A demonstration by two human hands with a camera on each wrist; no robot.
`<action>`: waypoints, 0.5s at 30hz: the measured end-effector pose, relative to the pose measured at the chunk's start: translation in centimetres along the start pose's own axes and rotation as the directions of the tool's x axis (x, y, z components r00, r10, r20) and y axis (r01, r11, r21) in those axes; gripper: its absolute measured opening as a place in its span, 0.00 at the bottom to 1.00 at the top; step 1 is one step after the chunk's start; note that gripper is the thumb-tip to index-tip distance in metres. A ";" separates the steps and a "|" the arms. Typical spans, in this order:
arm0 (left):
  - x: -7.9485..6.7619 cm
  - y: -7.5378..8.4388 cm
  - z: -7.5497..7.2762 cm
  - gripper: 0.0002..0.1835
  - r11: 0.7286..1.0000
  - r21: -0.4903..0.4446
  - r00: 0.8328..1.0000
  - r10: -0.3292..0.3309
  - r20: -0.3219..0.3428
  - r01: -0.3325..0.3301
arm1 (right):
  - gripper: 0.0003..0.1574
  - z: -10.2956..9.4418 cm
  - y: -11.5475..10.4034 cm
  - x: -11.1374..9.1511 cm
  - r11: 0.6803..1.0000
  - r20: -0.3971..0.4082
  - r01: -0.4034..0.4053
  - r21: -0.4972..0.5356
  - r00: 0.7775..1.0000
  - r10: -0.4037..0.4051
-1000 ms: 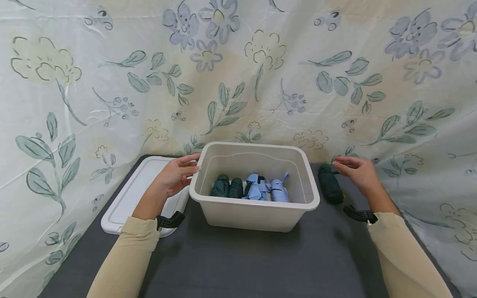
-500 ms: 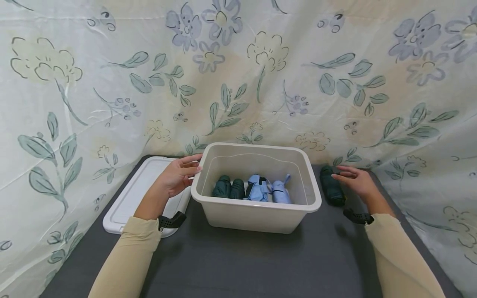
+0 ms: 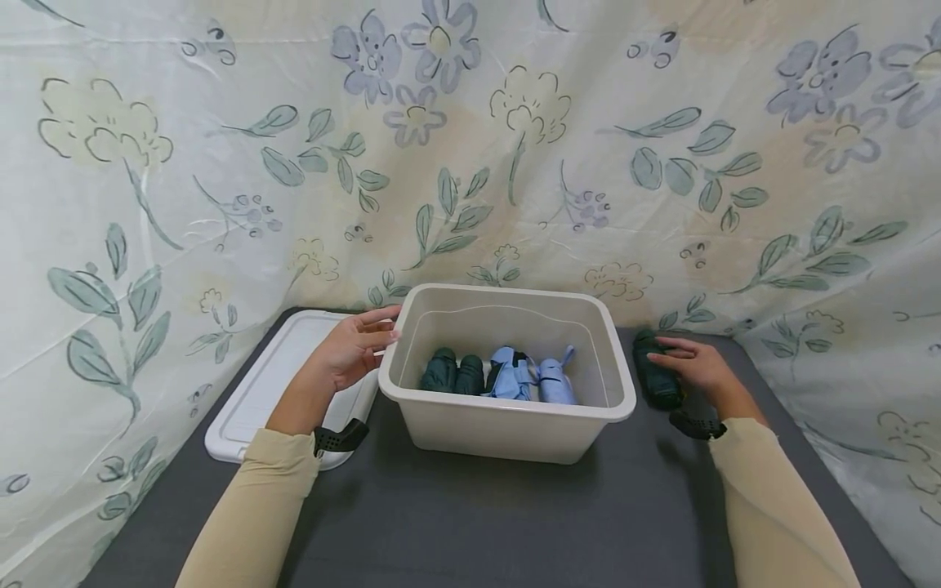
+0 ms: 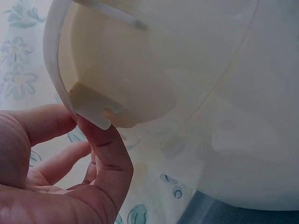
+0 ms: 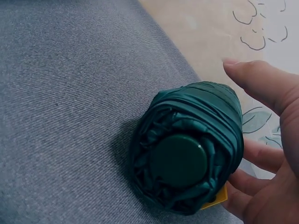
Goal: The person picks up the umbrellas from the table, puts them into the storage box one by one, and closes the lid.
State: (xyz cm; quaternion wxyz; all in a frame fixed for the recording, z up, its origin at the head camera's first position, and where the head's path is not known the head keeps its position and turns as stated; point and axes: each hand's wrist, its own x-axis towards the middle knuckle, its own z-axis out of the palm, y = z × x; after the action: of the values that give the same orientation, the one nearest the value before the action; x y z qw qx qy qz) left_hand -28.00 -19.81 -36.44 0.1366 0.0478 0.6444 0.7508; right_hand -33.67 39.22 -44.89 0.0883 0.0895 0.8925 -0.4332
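A beige plastic bin (image 3: 500, 430) stands mid-table. At its left end my left hand (image 3: 351, 353) pinches the rim between thumb and fingers; the left wrist view shows the grip at a rim corner (image 4: 96, 109). Inside lie two dark green folded umbrellas (image 3: 439, 371) and two light blue rolled bundles (image 3: 555, 382), likewise umbrella-like. To the right of the bin, another dark green folded umbrella (image 3: 657, 385) lies on the table. My right hand (image 3: 697, 367) reaches over its right side, fingers along it and thumb apart in the right wrist view, not closed round it.
A white lid (image 3: 275, 392) lies flat on the left, partly behind my left forearm. Dark grey cloth (image 3: 470, 523) covers the table. A floral curtain (image 3: 559, 163) hangs right behind the bin. A small yellow piece (image 5: 216, 198) shows beneath the umbrella.
My right hand has come down and left onto the green umbrella's side. My left hand stays on the bin's rim, and the bin's contents look the same.
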 end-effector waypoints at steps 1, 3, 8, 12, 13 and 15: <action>0.0 0.0 0.0 0.32 1.000 0.002 1.000 0.002 0.004 -0.002 | 0.57 0.0 0.0 0.1 1.000 0.004 -0.003 0.003 1.000 0.003; 0.0 0.0 0.1 0.32 1.000 0.006 1.000 0.003 0.002 -0.003 | 0.57 -0.1 0.0 0.2 1.000 0.024 -0.005 0.011 1.000 0.005; -0.1 0.1 0.1 0.32 1.000 0.005 1.000 0.000 -0.001 0.000 | 0.54 -0.4 -0.1 0.2 1.000 0.082 -0.005 0.009 0.997 0.004; -0.2 0.1 0.2 0.31 1.000 0.005 1.000 -0.004 -0.002 0.004 | 0.52 -0.3 -0.3 0.2 1.000 0.099 -0.013 -0.009 0.995 0.014; -0.2 0.0 0.2 0.31 1.000 0.006 1.000 -0.004 -0.002 0.004 | 0.52 -0.3 -0.3 0.3 1.000 0.101 -0.018 -0.015 0.995 0.019; -0.2 0.0 0.2 0.31 1.000 0.007 1.000 -0.002 0.000 0.002 | 0.53 -0.2 -0.4 0.4 0.999 0.106 -0.034 -0.020 0.994 0.036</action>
State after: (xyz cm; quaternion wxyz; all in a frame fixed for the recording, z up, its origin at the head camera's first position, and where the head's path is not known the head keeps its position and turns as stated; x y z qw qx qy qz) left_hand -27.72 -19.69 -36.37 0.1370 0.0477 0.6472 0.7484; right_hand -34.16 39.18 -44.57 0.1442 0.0810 0.8887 -0.4275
